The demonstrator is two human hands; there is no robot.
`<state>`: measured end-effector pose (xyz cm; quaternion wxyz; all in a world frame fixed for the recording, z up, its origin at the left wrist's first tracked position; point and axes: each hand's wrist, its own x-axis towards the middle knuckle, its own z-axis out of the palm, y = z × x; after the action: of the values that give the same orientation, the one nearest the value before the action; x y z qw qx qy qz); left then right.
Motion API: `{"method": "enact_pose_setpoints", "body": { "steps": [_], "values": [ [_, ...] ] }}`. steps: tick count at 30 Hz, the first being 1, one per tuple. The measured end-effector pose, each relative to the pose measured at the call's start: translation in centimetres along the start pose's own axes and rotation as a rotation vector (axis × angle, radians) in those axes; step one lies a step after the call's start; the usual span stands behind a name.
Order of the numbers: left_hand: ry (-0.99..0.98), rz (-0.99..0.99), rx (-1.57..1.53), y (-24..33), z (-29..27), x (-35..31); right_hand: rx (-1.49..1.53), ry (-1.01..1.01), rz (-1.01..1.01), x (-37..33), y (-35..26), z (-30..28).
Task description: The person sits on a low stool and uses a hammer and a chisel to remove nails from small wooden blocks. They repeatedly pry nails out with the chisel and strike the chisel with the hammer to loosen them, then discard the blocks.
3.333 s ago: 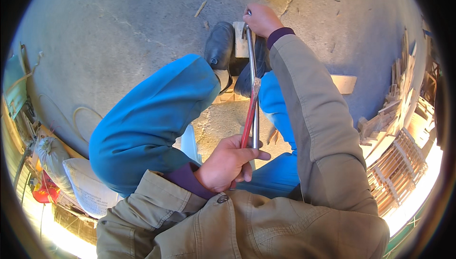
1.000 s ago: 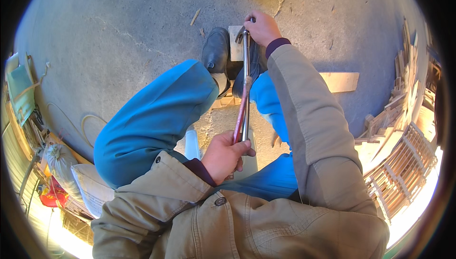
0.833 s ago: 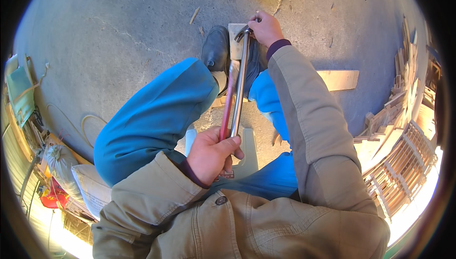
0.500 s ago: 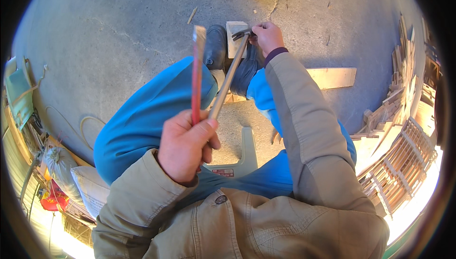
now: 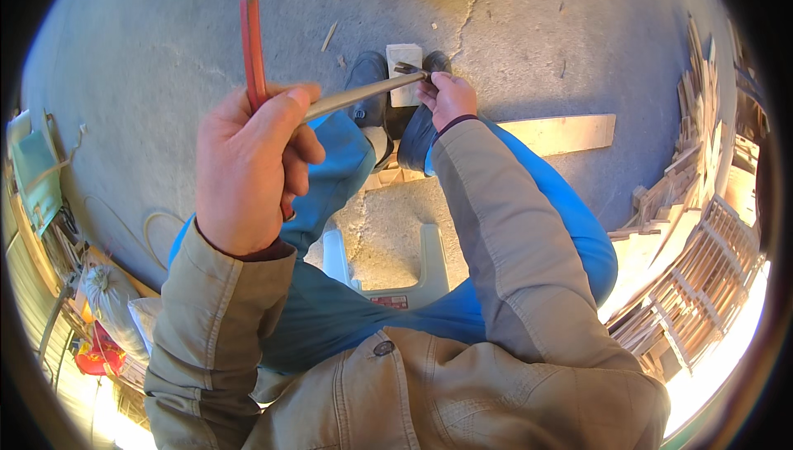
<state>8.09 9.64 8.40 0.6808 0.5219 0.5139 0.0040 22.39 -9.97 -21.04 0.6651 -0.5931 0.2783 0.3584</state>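
My left hand (image 5: 252,165) is raised at left of centre, closed around a red flat bar (image 5: 251,33) that points up past the top of the view. The same hand also grips the handle end of a claw hammer (image 5: 363,94). The hammer slants away to the right, its dark claw head above a pale wooden block (image 5: 404,97). My right hand (image 5: 452,99) is closed at the hammer's head; whether its fingers also hold something small is hidden. The block lies between my two dark shoes (image 5: 368,87).
A flat board (image 5: 557,134) lies on the concrete floor to the right. Wood strips and a slatted rack (image 5: 702,285) are piled along the right side. Sacks (image 5: 107,297) and a red bag (image 5: 99,355) stand at left. Below me is a pale plastic stool (image 5: 434,260).
My left hand has moved up and to the left with the red bar and the hammer's handle end, so the hammer lies flatter. My right hand has stayed by its head, shifting slightly nearer.
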Motion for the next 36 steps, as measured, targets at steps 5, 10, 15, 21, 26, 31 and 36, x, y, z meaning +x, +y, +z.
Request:
{"method": "enact_pose_setpoints", "body": {
  "steps": [5, 10, 15, 21, 26, 31, 36],
  "values": [
    [-0.023, -0.122, -0.035, -0.9, -0.3, -0.5, -0.111, -0.037, 0.000, 0.8, -1.5, 0.3],
    [-0.149, -0.276, -0.122, -2.3, -0.2, -1.8, -0.066, -0.013, -0.017, 1.1, -1.5, 0.5],
    [-0.141, -0.265, -0.133, -2.9, -0.2, -2.4, 0.097, -0.085, 0.046, -0.2, -0.3, 0.4],
    [-0.114, -0.174, -0.128, -2.9, -1.1, -0.9, 0.405, -0.218, 0.396, -5.4, 1.0, 3.5],
    [-0.096, -0.295, -0.127, -5.9, -2.5, -1.9, 0.419, -0.260, 0.311, -8.3, 0.9, 5.8],
    [-0.345, -0.507, 0.025, -11.3, 0.0, -5.7, 0.007, -0.225, 0.225, -8.8, 0.4, 4.6],
    [-0.452, -0.584, -0.036, -13.2, 3.9, -7.6, -0.126, -0.203, 0.290, -10.2, -0.7, 2.6]
  ]
}}
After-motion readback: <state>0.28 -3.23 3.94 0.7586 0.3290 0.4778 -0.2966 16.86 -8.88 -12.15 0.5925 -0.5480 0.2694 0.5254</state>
